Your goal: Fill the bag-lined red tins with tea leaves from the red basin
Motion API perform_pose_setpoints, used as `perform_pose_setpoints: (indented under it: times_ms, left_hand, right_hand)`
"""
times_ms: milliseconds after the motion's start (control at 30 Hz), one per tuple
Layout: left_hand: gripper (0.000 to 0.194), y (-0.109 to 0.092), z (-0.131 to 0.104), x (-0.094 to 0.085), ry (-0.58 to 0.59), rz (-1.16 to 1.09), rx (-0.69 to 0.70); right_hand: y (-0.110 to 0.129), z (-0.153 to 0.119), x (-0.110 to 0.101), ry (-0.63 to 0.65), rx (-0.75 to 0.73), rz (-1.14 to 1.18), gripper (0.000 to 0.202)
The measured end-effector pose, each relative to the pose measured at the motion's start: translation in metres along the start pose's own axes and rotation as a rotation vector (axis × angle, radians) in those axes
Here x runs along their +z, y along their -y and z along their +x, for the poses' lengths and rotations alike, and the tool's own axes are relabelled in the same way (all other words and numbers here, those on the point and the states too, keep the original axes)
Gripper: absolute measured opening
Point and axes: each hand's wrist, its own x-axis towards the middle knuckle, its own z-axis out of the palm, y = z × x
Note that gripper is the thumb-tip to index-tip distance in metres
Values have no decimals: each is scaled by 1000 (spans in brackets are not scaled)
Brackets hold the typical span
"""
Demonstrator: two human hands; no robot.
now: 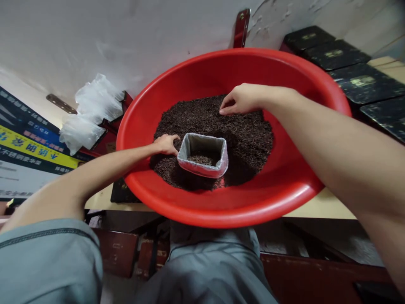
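Note:
A wide red plastic basin holds a heap of dark, dry, loose leaves that look like tea. On the heap stands a small rectangular box with a silvery liner folded over its rim and some of the same leaves at its bottom. My left hand is at the box's left side, fingers and thumb spread apart, very near or touching its wall. Above the far part of the heap is my right hand, thumb and fingertips brought together. Whatever those fingertips may hold is hidden.
Dark patterned boxes stand in a row at the right. Clear plastic bags lie on boxes at the left, near a printed carton. The basin rests on a pale tabletop against a wall.

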Motion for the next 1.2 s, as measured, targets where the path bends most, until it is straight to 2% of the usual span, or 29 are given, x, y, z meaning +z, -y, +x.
perform_pose_setpoints:
  times_ms: [167, 333, 467, 567, 633, 733, 833, 933, 1033, 1100, 1200]
  left_hand:
    - [88, 1, -1, -10, -19, -38, -39]
    - [76, 3, -11, -40, -113, -151, -81]
    - [66, 3, -27, -71, -248, -297, -48]
    - [61, -5, -44, -88, -386, -379, 46]
    - [59, -17, -58, -93, -496, -399, 143]
    - [52, -41, -78, -89, -671, -378, 364]
    - [47, -64, -90, -70, -748, -347, 567]
    - [45, -76, -92, -45, -747, -304, 687]
    - [40, -79, -88, -26, -736, -261, 773]
    - [32, -76, -86, -22, -707, -239, 811]
    - [24, -71, -85, -28, -587, -165, 836]
  right_hand:
    - [0, -3, -3, -2, 31, 14, 41]
    - [8, -12, -15, 16, 69, 39, 29]
    - [11, -13, -19, 28, 83, 78, 27]
    - [9, -11, -17, 27, 73, 75, 29]
    - [6, -9, -15, 23, 56, 65, 30]
    - [3, -7, -13, 21, 23, 54, 32]
    - [2, -6, -11, 33, 35, 35, 35]
    - [2, -4, -10, 40, 46, 28, 34]
    - [2, -5, -9, 35, 42, 31, 35]
    - [1, -5, -9, 36, 47, 34, 35]
    - [0, -5, -9, 45, 56, 44, 36]
